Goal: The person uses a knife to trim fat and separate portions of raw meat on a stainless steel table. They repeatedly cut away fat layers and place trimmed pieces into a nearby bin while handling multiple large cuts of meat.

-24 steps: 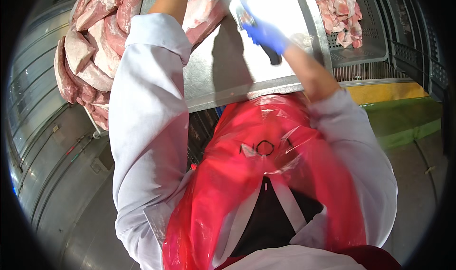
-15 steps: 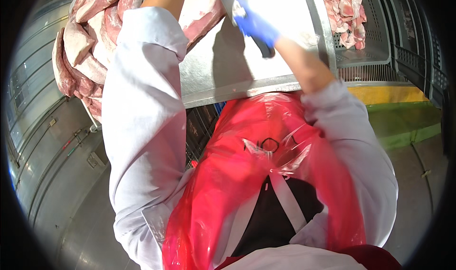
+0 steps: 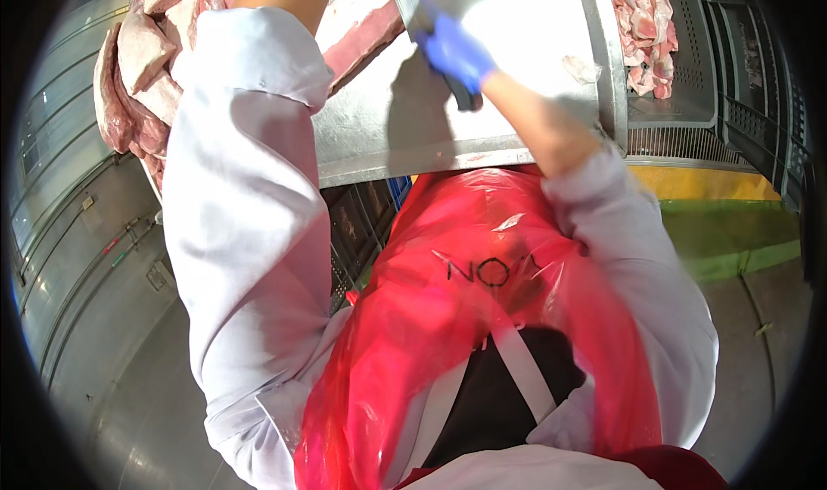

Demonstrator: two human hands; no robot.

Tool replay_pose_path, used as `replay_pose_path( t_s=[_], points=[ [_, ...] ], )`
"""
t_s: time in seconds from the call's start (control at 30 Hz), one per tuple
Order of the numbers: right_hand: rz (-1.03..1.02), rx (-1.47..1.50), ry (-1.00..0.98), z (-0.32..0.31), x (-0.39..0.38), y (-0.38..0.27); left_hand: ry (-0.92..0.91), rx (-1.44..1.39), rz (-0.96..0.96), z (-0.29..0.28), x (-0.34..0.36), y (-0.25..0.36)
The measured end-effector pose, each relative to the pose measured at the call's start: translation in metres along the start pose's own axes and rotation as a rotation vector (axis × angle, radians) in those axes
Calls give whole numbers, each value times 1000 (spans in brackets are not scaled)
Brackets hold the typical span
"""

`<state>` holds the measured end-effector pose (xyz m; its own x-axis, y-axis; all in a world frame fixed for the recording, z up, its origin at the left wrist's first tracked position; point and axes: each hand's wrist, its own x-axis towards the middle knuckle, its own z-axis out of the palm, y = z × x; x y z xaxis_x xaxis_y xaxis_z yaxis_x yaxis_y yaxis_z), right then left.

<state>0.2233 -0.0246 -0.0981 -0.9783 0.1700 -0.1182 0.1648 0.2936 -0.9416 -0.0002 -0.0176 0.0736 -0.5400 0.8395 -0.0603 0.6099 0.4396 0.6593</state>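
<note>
One blue-gloved right hand [image 3: 455, 52]: fingers wrapped round a dark-handled knife [image 3: 465, 96], blade toward the far left.
Left hand: beyond the far edge; I can't tell its grip.
Fat-edged raw meat cut [image 3: 369, 43]: on the metal tray [image 3: 355, 149], just left of the blade.
Slip risk: slick meat could shift, turning the blade toward the unseen hand.
Tray edges: near rim by the red apron [image 3: 491, 223]; bare metal lies right of the knife.
</note>
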Motion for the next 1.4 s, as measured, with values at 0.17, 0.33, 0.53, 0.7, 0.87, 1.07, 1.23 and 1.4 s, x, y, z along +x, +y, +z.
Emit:
replay_pose_path(
  t_s=[0.17, 0.33, 0.53, 0.7, 0.87, 1.07, 1.23, 1.4],
  points=[
    [69, 166, -60, 29, -11, -21, 63, -162, -174, -21, -16, 17],
    [88, 84, -110, 44, 21, -32, 85, 487, 356, -33, -21, 28],
    [-40, -28, -7, 75, -34, -66, 142, -339, -135, -53, -48, 51],
    [25, 194, -123, 90, 39, -52, 138, -411, -33, -68, -65, 72],
    [-291, -288, 148, 154, -8, -19, 256, -574, -99, -95, -97, 86],
    [-5, 29, 28, 167, 13, -45, 267, -664, -27, -112, -127, 108],
    [93, 129, -112, 178, -7, -78, 286, -851, 0, -139, -168, 113],
    [-171, -82, 97, 214, -14, -66, 333, -979, 145, -169, -196, 115]
  ],
)
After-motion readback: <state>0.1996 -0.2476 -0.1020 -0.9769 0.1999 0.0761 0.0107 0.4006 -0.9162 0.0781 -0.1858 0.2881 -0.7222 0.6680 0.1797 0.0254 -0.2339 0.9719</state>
